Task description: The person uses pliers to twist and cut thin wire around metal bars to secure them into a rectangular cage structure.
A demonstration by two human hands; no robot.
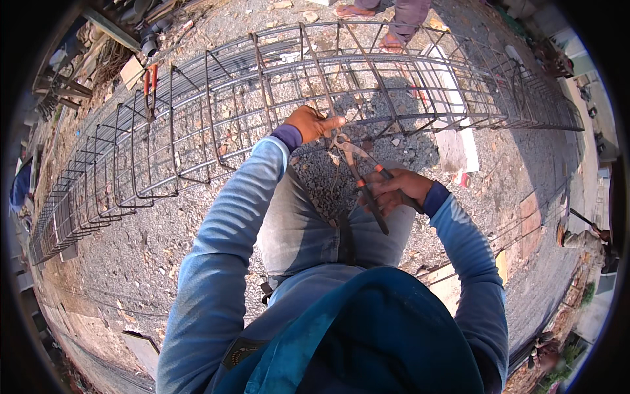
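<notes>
Head fisheye only: looks steeply down from above; left hand (pixel 307 124) and right hand (pixel 405 186) near, mid-frame; edges bow.

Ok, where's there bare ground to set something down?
Pebbly gravel lies open left of your left sleeve, bounded ahead by the rebar cage. Another patch sits between the white board and the brown slab, on the right. It's crowded straight ahead: your left hand at the cage's near edge, the pincers, and your right hand holding them.
</notes>
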